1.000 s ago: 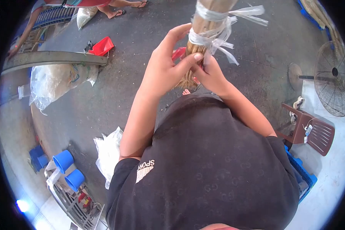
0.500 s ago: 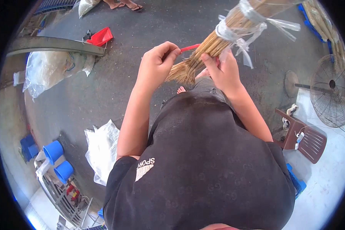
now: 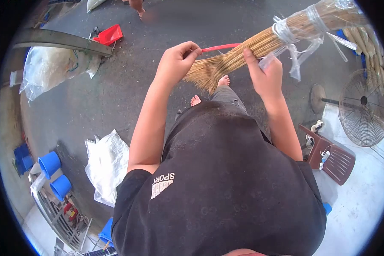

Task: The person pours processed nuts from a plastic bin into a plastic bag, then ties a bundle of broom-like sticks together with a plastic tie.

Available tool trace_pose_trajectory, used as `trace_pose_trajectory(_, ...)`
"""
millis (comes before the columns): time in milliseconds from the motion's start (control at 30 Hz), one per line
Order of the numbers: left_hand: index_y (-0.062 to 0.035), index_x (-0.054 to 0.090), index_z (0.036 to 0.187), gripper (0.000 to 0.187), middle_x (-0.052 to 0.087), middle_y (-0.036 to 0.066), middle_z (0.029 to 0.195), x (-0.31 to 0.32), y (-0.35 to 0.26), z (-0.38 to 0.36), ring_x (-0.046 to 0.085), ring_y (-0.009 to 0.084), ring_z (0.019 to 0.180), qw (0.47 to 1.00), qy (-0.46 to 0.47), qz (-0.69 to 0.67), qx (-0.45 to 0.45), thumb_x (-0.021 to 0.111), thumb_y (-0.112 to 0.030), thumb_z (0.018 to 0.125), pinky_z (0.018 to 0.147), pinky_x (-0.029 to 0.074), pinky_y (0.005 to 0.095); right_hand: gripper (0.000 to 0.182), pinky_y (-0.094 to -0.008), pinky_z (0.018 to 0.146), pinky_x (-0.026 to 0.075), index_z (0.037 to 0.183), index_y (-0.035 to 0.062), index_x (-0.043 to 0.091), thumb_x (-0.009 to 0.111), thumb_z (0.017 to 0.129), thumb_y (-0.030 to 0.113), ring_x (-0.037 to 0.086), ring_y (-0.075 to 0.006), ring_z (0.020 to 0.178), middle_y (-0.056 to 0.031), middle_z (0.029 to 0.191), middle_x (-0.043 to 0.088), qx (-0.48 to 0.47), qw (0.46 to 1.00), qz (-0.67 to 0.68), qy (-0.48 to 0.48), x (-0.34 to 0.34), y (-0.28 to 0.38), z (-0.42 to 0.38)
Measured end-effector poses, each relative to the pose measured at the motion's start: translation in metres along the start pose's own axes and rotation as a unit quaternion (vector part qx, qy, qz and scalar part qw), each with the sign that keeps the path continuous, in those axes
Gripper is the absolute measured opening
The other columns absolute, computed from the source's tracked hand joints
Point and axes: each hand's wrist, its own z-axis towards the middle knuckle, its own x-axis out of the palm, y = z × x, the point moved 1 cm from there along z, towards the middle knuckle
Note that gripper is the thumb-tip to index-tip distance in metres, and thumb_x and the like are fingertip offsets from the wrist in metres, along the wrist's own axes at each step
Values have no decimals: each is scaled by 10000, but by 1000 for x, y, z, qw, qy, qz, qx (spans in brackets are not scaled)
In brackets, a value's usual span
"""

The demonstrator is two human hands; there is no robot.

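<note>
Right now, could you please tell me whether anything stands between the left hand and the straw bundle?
Nothing visible blocks the way. Only the red strip, pinched in the left hand, stretches across to the straw bundle, which the right hand holds from its other side.

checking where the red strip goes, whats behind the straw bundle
The red strip, pinched in the left hand, passes out of sight behind the straw bundle. The bundle covers its other end and the fingertips of the right hand.
</note>
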Motion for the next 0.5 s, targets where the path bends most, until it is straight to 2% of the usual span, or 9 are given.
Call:
trace_pose_trajectory(133,-24,666,959,178,597,27,695,-5,11,26,504,78,655,999,-14,48,21,650,-195,911,608,411,258,319,-297,638,486,969,17,693,669,925,331,647,-152,676,-64,760,696,28,1000,5,10,-4,5,2)
trace_pose_trajectory(200,-30,675,969,199,626,69,713,1,22,41,536,122,651,993,-11,81,85,639,-216,909,619,430,287,310,-299,642,487,979,5,689,669,928,310,646,-143,686,-68,760,696,39,999,11,30,-2,10,-1)
trace_pose_trajectory(233,-38,681,979,231,643,95,735,5,29,49,558,164,654,993,-3,93,79,632,-253,910,630,444,314,310,-299,642,487,979,5,689,669,928,310,646,-143,686,-68,760,696,36,999,12,32,-1,12,-2)
trace_pose_trajectory(333,-41,683,984,248,637,100,732,19,57,66,560,174,658,992,37,98,71,635,-272,908,634,446,324,294,-302,653,489,970,-8,691,668,930,282,645,-136,698,-75,770,701,49,998,30,32,1,15,-3)
trace_pose_trajectory(467,-32,680,975,252,633,105,736,21,48,51,560,174,655,989,48,112,88,638,-271,909,632,446,323,276,-302,652,487,929,-15,700,669,929,260,644,-138,697,-80,781,707,17,1000,13,-5,-2,10,1)
trace_pose_trajectory(500,-28,679,971,236,630,103,736,18,43,43,548,176,647,992,38,74,95,642,-252,908,631,447,318,271,-302,650,485,918,-15,703,669,929,253,645,-139,697,-83,785,709,7,1000,4,-21,-3,9,2)
